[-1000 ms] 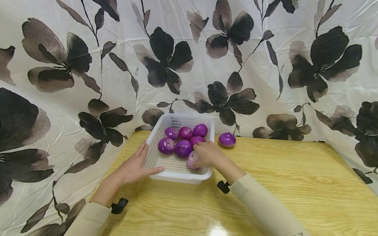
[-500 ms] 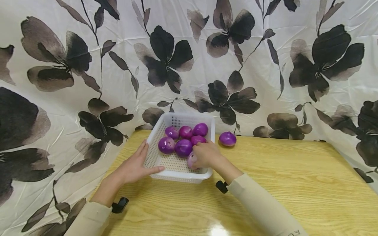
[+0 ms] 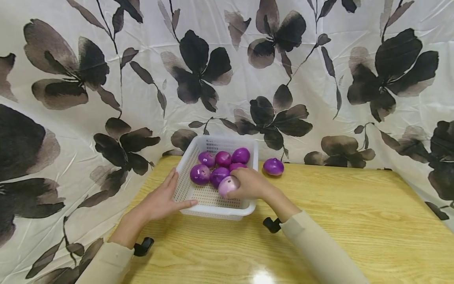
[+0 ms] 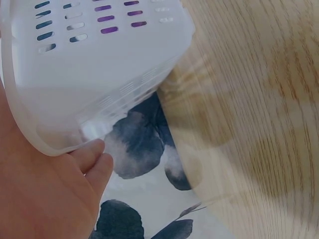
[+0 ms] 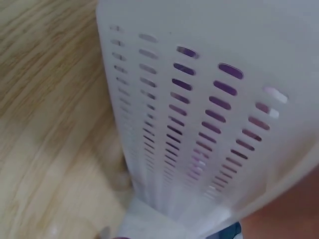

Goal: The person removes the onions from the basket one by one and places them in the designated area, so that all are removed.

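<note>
A white perforated plastic basket [image 3: 213,211] holds several purple onions, among them a glossy one [image 3: 200,174] at its left side. My left hand [image 3: 159,201] grips the basket's near left corner, thumb over the front rim and fingers along the side. In the left wrist view the fingertips [image 4: 97,159] lie against the basket's outer wall. Inside the basket, my right hand [image 3: 250,183] grips a paler onion [image 3: 227,187], which overlaps a darker onion [image 3: 218,176] behind it. From the right wrist, the perforated wall [image 5: 199,114] hides most of this hand and its onion.
One more purple onion [image 3: 273,167] sits on the wooden table [image 3: 337,205], just right of the basket. A floral cloth [image 3: 220,79] hangs behind the table and along its left side.
My right hand has shifted the pale onion left and slightly up, so more of it shows and it covers part of the dark onion. My left hand and the basket stay in place.
</note>
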`<move>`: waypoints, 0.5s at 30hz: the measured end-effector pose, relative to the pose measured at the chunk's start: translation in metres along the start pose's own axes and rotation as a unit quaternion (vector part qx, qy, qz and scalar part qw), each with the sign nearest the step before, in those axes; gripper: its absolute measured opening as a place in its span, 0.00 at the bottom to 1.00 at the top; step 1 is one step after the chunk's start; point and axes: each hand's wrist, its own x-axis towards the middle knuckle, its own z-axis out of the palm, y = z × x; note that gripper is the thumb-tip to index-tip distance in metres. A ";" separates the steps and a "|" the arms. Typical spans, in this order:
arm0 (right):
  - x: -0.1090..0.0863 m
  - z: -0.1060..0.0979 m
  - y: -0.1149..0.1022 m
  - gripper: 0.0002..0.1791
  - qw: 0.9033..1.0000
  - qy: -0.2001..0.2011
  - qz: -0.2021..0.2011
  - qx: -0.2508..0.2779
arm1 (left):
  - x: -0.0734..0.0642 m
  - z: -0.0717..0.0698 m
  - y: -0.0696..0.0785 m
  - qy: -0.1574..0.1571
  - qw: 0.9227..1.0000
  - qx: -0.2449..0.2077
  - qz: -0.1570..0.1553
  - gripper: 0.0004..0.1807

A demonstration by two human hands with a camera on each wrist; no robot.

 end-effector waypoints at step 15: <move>-0.012 -0.007 0.011 0.41 0.985 0.119 -0.043 0.121 | -0.001 0.000 0.001 0.002 1.000 0.004 0.000 0.69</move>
